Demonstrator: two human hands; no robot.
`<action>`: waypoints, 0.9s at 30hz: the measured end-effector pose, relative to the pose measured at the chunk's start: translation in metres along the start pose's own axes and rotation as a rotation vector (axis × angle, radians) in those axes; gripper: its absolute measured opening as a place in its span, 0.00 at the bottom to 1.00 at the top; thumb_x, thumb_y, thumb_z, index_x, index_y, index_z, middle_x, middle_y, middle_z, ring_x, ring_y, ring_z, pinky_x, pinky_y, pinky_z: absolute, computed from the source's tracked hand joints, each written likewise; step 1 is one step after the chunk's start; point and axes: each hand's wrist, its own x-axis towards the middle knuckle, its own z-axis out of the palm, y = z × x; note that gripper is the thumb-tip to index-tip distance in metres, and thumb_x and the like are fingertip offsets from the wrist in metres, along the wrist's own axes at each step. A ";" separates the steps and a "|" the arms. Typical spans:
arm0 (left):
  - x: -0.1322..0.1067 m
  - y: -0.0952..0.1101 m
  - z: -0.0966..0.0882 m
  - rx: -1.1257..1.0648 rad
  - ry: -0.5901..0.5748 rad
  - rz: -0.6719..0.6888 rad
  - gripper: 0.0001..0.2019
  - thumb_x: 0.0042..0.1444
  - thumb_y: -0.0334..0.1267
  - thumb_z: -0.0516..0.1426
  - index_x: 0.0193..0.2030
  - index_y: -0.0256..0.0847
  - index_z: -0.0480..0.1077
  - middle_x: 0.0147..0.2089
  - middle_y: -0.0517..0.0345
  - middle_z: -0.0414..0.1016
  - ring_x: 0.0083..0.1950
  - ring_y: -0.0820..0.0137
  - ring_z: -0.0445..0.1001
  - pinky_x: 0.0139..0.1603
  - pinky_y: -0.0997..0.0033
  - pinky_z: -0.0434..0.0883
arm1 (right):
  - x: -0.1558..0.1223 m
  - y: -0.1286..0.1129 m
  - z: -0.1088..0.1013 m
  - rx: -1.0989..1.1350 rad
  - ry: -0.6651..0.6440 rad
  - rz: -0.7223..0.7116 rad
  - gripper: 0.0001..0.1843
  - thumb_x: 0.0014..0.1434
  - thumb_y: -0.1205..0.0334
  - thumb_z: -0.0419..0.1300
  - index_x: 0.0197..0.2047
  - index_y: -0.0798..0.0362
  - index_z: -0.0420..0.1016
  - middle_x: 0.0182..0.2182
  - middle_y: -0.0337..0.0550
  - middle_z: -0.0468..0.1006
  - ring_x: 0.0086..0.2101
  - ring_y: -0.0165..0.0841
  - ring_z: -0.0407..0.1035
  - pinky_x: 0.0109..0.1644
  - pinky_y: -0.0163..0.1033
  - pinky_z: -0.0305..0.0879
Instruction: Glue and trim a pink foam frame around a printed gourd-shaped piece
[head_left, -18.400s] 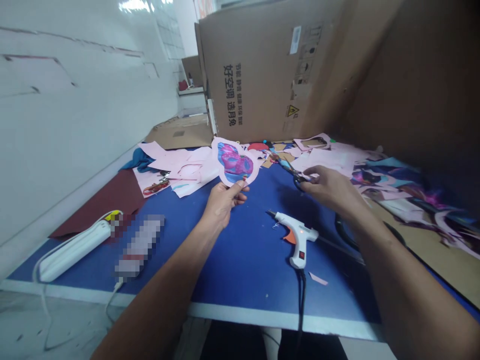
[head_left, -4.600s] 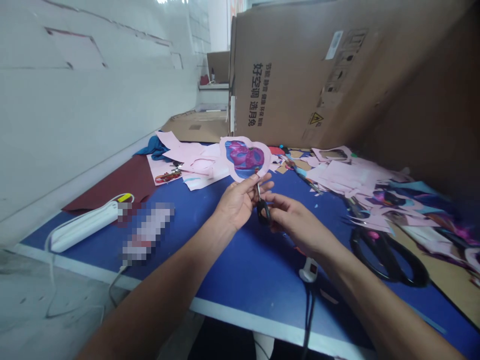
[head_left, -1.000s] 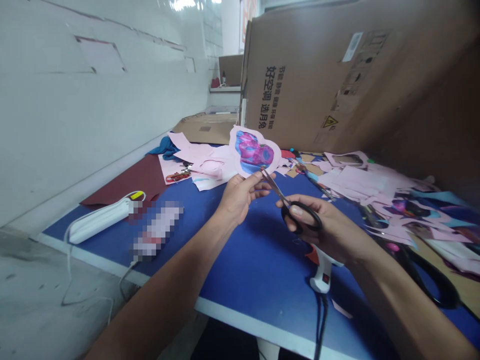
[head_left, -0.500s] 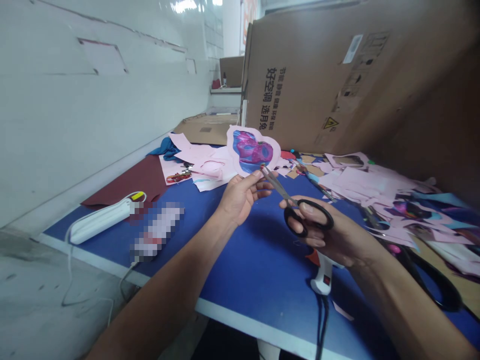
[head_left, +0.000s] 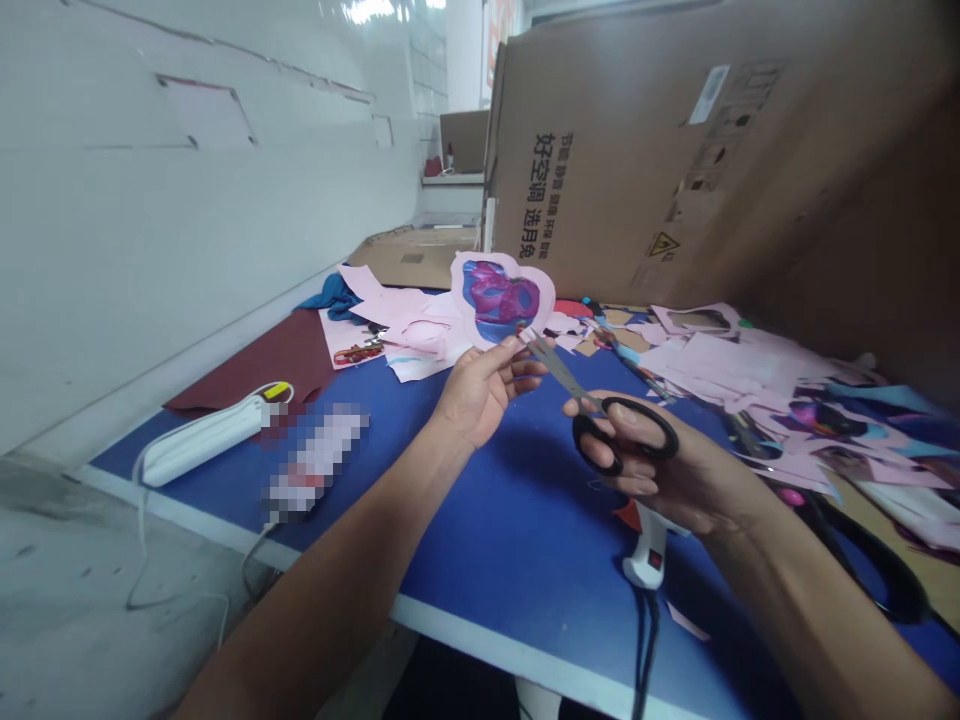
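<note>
My left hand (head_left: 480, 392) pinches the lower edge of a pink paper cut-out (head_left: 501, 298) printed with a blue and magenta figure, holding it upright above the blue table (head_left: 495, 530). My right hand (head_left: 660, 470) grips small black-handled scissors (head_left: 600, 410), thumb and fingers through the loops. The blade tips reach the bottom right edge of the cut-out, close to my left fingertips.
A white glue gun (head_left: 646, 545) lies under my right wrist, cord hanging over the front edge. Large black scissors (head_left: 862, 550) lie at the right. Pink paper scraps (head_left: 720, 365) cover the back. A white power strip (head_left: 202, 452) sits left. A big cardboard box (head_left: 637, 150) stands behind.
The scissors have shifted slightly right and down while their tips stay at the cut-out's edge. My left hand has turned the cut-out a little.
</note>
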 end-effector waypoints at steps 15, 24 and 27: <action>0.001 -0.006 -0.003 0.134 -0.050 0.092 0.13 0.59 0.44 0.71 0.43 0.36 0.82 0.49 0.43 0.89 0.37 0.70 0.83 0.40 0.71 0.76 | 0.002 0.003 -0.002 -0.139 0.070 -0.045 0.24 0.58 0.44 0.80 0.47 0.53 0.84 0.26 0.39 0.75 0.20 0.20 0.44 0.21 0.31 0.37; 0.000 -0.007 -0.002 0.163 -0.039 0.102 0.13 0.58 0.45 0.71 0.43 0.37 0.82 0.49 0.44 0.89 0.38 0.69 0.82 0.41 0.70 0.75 | 0.003 0.004 -0.003 -0.180 0.091 -0.064 0.24 0.58 0.44 0.80 0.48 0.52 0.84 0.26 0.38 0.76 0.20 0.20 0.46 0.21 0.32 0.38; 0.000 -0.007 -0.002 0.164 -0.049 0.103 0.13 0.58 0.44 0.71 0.43 0.37 0.82 0.50 0.44 0.89 0.38 0.70 0.82 0.41 0.71 0.75 | 0.003 0.004 -0.003 -0.186 0.091 -0.063 0.25 0.58 0.44 0.80 0.48 0.53 0.84 0.26 0.38 0.76 0.20 0.20 0.46 0.22 0.32 0.38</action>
